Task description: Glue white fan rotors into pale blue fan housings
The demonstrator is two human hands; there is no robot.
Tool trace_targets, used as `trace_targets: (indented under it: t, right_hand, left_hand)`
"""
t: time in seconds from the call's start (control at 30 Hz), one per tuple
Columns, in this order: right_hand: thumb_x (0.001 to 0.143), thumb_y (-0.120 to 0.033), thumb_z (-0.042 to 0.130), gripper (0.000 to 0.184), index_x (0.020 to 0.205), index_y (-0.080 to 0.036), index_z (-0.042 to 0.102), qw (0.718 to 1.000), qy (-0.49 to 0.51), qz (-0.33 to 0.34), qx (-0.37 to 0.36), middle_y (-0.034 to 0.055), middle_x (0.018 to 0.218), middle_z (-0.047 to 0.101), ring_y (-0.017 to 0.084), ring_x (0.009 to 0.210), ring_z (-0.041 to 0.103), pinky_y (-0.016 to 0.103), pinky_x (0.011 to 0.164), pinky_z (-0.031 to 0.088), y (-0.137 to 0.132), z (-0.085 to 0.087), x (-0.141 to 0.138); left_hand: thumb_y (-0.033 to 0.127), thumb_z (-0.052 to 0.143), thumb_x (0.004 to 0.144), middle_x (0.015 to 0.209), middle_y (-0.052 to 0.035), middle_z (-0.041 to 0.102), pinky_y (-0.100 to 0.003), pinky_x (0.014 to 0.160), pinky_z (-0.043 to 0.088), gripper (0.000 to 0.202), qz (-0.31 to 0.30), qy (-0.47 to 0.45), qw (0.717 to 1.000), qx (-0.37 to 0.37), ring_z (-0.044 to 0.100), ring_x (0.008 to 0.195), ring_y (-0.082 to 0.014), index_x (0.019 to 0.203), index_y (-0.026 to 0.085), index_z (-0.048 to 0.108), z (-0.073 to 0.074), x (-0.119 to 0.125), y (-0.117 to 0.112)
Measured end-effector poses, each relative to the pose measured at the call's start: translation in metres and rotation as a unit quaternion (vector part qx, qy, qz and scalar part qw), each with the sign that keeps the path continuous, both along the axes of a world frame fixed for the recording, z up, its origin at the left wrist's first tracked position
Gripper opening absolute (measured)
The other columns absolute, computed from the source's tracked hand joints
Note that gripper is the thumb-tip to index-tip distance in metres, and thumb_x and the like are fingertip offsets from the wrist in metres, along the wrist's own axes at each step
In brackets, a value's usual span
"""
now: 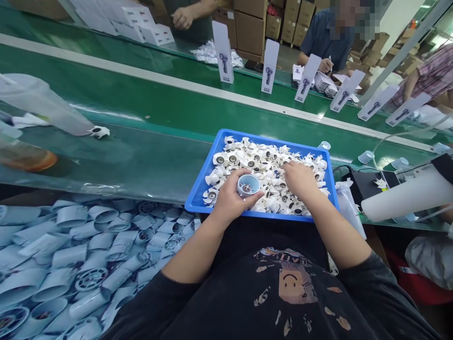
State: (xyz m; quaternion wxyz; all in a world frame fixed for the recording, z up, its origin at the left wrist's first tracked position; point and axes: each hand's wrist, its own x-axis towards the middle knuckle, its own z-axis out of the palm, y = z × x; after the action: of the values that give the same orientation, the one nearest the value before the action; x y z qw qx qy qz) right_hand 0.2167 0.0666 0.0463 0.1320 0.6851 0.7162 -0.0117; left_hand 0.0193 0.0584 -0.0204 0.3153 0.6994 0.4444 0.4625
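My left hand (230, 196) is wrapped round a light blue cup-shaped fan housing (243, 192), its round mouth facing up with small metal and wire parts inside. Below both hands is a blue tray (278, 216) heaped with white fan blades (231, 159), several showing dark round hubs. My right hand (300, 179) reaches into the right half of the heap. Its fingers are curled together and pointed down among the blades; whatever is between the fingertips is hidden.
Many light blue housings (95, 241) lie piled at lower left. Printed white cartons (269, 68) stand along the green conveyor (170, 106). A white cylinder (406, 191) juts in at right; a translucent container (46, 104) is at left. Other people work across the conveyor.
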Motion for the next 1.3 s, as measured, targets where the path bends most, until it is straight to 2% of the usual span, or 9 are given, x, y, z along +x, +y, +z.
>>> trace_targets:
  t: [0.1,0.2,0.37,0.5,0.7,1.0,1.1,1.17,1.3]
  right_hand:
    - [0.097,-0.028,0.052,0.027,0.120,-0.016,0.059,0.999,-0.016,-0.024,-0.043,0.0093,0.124,0.059,0.022,0.115,0.057,0.045,0.099,0.047,0.027,-0.005,-0.012]
    - [0.094,-0.035,0.058,0.033,0.119,-0.013,0.059,0.994,-0.029,-0.057,-0.089,0.0100,0.122,0.059,0.022,0.111,0.059,0.045,0.097,0.050,0.052,-0.008,-0.022]
    - [0.094,-0.036,0.058,0.036,0.122,-0.014,0.057,0.990,-0.027,-0.075,-0.115,0.0102,0.124,0.058,0.022,0.111,0.059,0.044,0.094,0.052,0.072,-0.011,-0.029]
    - [0.094,-0.036,0.059,0.036,0.123,-0.014,0.057,0.991,-0.026,-0.073,-0.111,0.0104,0.126,0.057,0.023,0.113,0.058,0.045,0.096,0.051,0.075,-0.014,-0.031]
    - [0.094,-0.037,0.059,0.036,0.123,-0.014,0.057,0.992,-0.018,-0.052,-0.114,0.0102,0.124,0.057,0.022,0.110,0.059,0.044,0.094,0.052,0.074,-0.016,-0.028]
    - [0.094,-0.037,0.059,0.035,0.120,-0.014,0.058,0.996,0.026,-0.024,-0.080,0.0099,0.122,0.058,0.022,0.110,0.059,0.044,0.095,0.051,0.043,-0.015,-0.024]
    - [0.094,-0.038,0.059,0.035,0.119,-0.013,0.058,0.996,0.056,-0.044,-0.049,0.0098,0.120,0.059,0.021,0.108,0.059,0.043,0.093,0.052,0.037,-0.013,-0.020]
    - [0.093,-0.037,0.059,0.034,0.117,-0.013,0.059,0.994,0.086,-0.059,-0.020,0.0096,0.118,0.060,0.021,0.107,0.060,0.043,0.093,0.052,0.030,-0.006,-0.016]
    - [0.089,-0.021,0.058,0.023,0.110,-0.012,0.061,0.975,0.210,-0.045,0.060,0.0146,0.111,0.063,0.025,0.105,0.060,0.049,0.097,0.046,-0.012,0.011,-0.001]
  left_hand:
    - [0.052,0.074,0.067,0.104,-0.0057,0.066,-0.036,0.081,0.055,0.054,-0.001,-0.003,1.000,-0.024,0.066,0.086,-0.0218,0.107,0.020,0.057,0.002,0.000,0.003]
    - [0.052,0.073,0.065,0.109,-0.0061,0.066,-0.037,0.085,0.053,0.054,0.009,-0.001,1.000,-0.024,0.065,0.090,-0.0226,0.107,0.021,0.057,0.003,0.000,0.004]
    - [0.053,0.072,0.064,0.104,-0.0042,0.068,-0.036,0.083,0.054,0.054,0.003,0.028,0.998,-0.048,0.066,0.086,-0.0224,0.106,0.022,0.057,0.003,0.000,0.005]
    - [0.053,0.071,0.063,0.100,-0.0040,0.068,-0.037,0.083,0.053,0.054,-0.003,0.038,0.997,-0.060,0.065,0.085,-0.0229,0.106,0.021,0.058,0.004,0.002,0.006]
    - [0.048,0.072,0.064,0.113,-0.0072,0.066,-0.039,0.089,0.052,0.056,0.023,0.034,0.997,-0.062,0.065,0.097,-0.0251,0.110,0.021,0.055,0.002,0.003,0.008]
    - [0.044,0.076,0.065,0.111,-0.0065,0.065,-0.038,0.085,0.054,0.059,0.032,0.036,0.998,-0.041,0.066,0.093,-0.0232,0.114,0.022,0.051,-0.008,0.004,0.016]
    - [0.042,0.077,0.065,0.113,-0.0086,0.064,-0.038,0.088,0.054,0.060,0.062,0.004,0.998,0.005,0.066,0.099,-0.0236,0.113,0.021,0.049,-0.011,0.004,0.015]
    - [0.041,0.075,0.069,0.112,-0.0100,0.066,-0.040,0.092,0.052,0.055,0.069,-0.022,0.994,0.076,0.066,0.104,-0.0246,0.112,0.020,0.049,-0.010,0.003,0.008]
    - [0.038,0.074,0.077,0.123,-0.0126,0.066,-0.046,0.104,0.046,0.054,0.002,-0.004,0.970,0.243,0.060,0.120,-0.0270,0.122,0.023,0.048,-0.001,-0.001,-0.019]
